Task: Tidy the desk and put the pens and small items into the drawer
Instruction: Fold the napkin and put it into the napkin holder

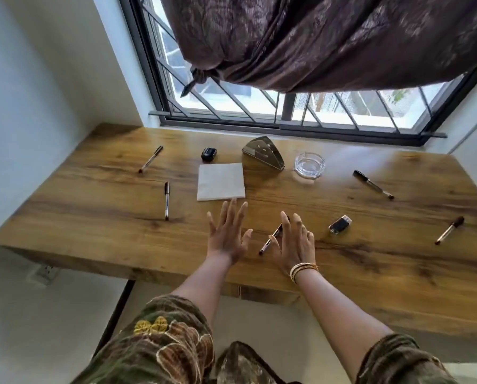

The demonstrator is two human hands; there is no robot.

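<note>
I read this as the very start: nothing gathered yet, both hands out over the desk [121, 173]. My left hand [226, 234] hovers with fingers spread straight, holding nothing, its fingertips just short of the white napkin [220, 181]. My right hand [294, 242] is also spread and empty, poised over the nearest pen [272, 238], which lies below and right of the napkin. Other pens lie left of the napkin [166, 199] and far right of it [373, 184]; a lighter [340, 224] sits right of it. I can't see a drawer. Next, I judge, a pinch on that nearest pen.
</note>
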